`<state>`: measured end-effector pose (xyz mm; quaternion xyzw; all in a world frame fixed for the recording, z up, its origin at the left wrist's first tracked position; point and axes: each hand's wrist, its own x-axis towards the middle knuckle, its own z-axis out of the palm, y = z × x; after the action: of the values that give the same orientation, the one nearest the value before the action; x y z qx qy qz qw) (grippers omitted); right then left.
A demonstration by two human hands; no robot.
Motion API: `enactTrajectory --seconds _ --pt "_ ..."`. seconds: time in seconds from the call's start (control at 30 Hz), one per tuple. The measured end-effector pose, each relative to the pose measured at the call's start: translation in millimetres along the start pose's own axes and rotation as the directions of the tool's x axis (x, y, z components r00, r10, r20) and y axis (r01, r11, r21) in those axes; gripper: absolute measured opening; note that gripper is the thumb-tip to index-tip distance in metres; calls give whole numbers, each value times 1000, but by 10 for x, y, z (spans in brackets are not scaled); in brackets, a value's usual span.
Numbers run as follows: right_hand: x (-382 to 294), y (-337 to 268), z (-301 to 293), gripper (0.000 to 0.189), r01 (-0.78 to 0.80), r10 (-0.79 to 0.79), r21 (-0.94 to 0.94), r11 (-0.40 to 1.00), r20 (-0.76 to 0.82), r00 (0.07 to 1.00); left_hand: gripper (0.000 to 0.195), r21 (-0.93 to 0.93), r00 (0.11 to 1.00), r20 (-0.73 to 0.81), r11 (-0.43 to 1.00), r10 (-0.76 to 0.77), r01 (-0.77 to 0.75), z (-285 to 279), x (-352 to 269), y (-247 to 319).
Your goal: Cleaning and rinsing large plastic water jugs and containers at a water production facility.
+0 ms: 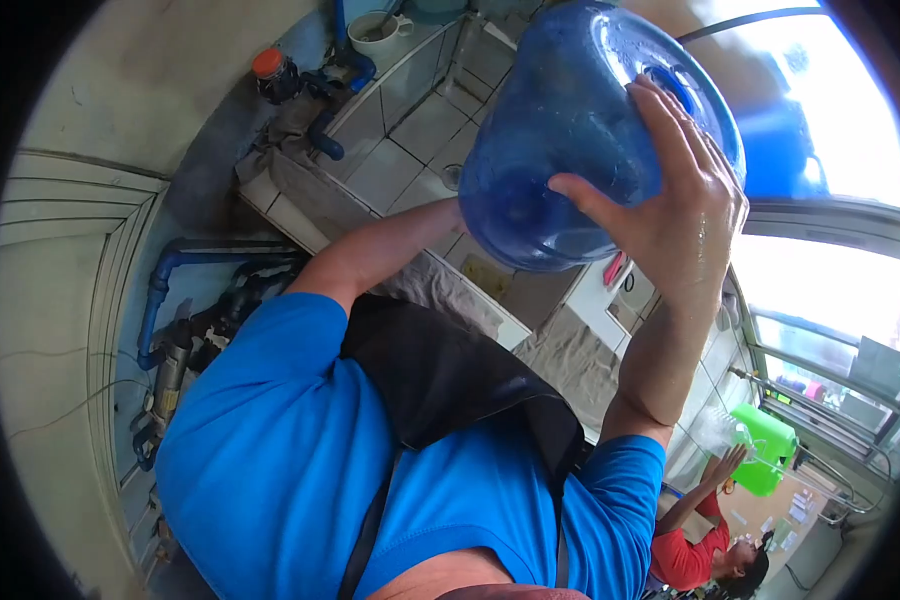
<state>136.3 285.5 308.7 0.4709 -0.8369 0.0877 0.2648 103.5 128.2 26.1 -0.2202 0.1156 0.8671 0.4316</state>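
Note:
A large translucent blue plastic water bottle [555, 127] is held up in front of me over a white-tiled basin [390, 165]. My right hand [682, 187] lies wet against its side and end, fingers spread around the rim of a round recess or opening. My left hand is hidden behind the bottle; only the forearm and a bit of the wrist show at its lower left edge. A black apron covers the front of my blue shirt.
Grey cloths [435, 289] lie over the basin's edge. A white mug [379, 34] and a red-lidded jar [274, 75] stand at the upper left, near blue pipes. Windows are at right. Lower right, a person in red [690, 551] reaches towards a clear container beside a green one [765, 450].

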Motion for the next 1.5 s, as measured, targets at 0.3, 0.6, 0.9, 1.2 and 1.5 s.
enactTrajectory --seconds 0.3,0.6,0.9,1.2,1.5 --pt "-655 617 43 61 -701 779 346 623 -350 520 66 358 619 415 506 667 -785 -862 -23 1418" --pt "-2697 175 2398 75 -535 584 491 -687 811 -6 24 865 417 443 -256 794 -433 622 -602 2130" --pt "-3397 -364 3132 70 -950 500 258 175 808 311 46 831 234 453 -503 860 238 540 -508 1288" --pt "-3301 -329 3078 58 -929 376 111 354 892 250 44 555 225 604 -607 764 569 580 -942 1129" --pt "-3247 -311 3029 60 -915 361 63 398 907 219 47 612 630 518 -765 579 200 626 -1167 1372"
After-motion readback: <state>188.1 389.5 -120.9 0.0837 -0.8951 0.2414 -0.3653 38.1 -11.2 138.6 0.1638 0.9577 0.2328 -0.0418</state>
